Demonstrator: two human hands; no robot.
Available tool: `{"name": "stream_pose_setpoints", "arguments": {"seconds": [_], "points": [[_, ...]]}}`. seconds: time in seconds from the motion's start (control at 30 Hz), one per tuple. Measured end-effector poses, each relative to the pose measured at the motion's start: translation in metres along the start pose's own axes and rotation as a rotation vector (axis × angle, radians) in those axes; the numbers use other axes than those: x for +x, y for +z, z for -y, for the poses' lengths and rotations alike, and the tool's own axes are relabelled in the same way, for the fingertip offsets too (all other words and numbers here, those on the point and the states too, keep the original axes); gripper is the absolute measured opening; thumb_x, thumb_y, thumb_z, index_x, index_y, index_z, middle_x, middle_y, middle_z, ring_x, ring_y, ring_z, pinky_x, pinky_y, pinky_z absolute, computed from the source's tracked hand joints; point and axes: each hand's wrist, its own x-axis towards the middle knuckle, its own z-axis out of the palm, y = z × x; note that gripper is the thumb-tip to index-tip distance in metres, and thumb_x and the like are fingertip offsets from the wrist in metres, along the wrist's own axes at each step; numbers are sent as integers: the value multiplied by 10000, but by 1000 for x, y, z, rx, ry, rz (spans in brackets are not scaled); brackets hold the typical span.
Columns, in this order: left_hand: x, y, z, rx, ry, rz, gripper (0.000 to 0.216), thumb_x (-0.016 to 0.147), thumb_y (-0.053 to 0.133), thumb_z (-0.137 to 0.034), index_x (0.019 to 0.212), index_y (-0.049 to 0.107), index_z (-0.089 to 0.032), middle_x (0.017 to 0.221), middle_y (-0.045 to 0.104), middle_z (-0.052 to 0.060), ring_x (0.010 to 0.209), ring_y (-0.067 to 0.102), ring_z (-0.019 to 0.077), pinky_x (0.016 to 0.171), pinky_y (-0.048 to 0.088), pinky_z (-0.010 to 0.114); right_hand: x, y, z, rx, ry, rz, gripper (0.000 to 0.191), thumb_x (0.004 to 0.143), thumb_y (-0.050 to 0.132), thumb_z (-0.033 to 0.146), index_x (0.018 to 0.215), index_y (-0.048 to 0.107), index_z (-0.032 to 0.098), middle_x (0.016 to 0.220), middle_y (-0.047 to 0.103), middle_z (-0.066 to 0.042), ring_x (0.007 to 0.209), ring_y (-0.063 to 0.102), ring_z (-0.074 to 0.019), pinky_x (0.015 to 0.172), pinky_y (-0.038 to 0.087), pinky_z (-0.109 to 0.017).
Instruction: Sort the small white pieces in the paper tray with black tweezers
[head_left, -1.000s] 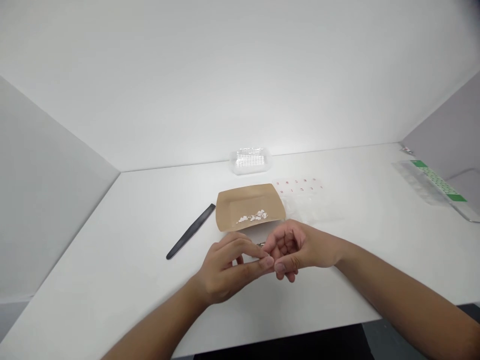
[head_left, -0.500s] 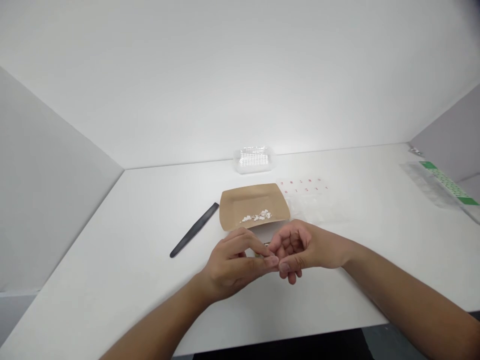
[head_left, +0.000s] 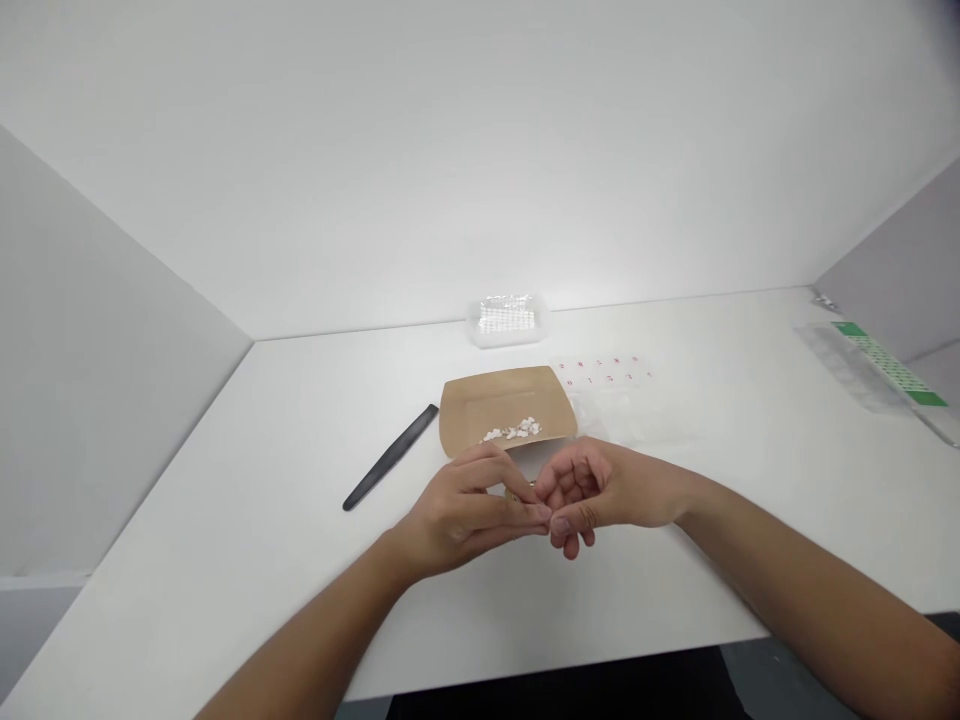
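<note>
My left hand (head_left: 465,510) and my right hand (head_left: 592,490) meet fingertip to fingertip just above the white table (head_left: 225,560), in front of a brown paper tray (head_left: 465,405). Both hands have curled, pinching fingers. Between them a tiny object (head_left: 525,490) shows, too small to name. The tray holds a small heap of white bits (head_left: 514,432) near its front edge. A black tweezer-like tool (head_left: 390,458) lies to the left of the tray, apart from both hands.
A clear plastic box (head_left: 508,318) stands at the back wall. A clear sheet with small red marks (head_left: 604,372) lies right of the tray. A clear bag with a green strip (head_left: 881,368) rests at the far right. Grey side panels close both sides.
The hands have stayed together and shifted only slightly; the fingertips have worked a little at the tiny object. The view has drifted a little.
</note>
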Motion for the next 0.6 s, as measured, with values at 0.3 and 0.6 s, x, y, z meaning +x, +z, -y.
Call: {"name": "stream_pose_setpoints", "arguments": {"seconds": [0.3,0.6], "points": [[-2,-3,1,-12,-43,39,309,874,774,-125,1141,750,-279,975,748,33,809,654,135,729,542,298,-1,1,2,-41,-21,-10,361,852,813,447,1068,732,170,943,784,-68,864,766,-180,667,557,-227],[1,-4,-1,-4,-41,70,269,908,744,-148,1146,740,-274,973,743,38,820,679,135,725,553,292,0,0,3,-53,-22,-5,374,837,827,441,1084,733,177,945,787,-66,867,761,-174,644,536,-214]]}}
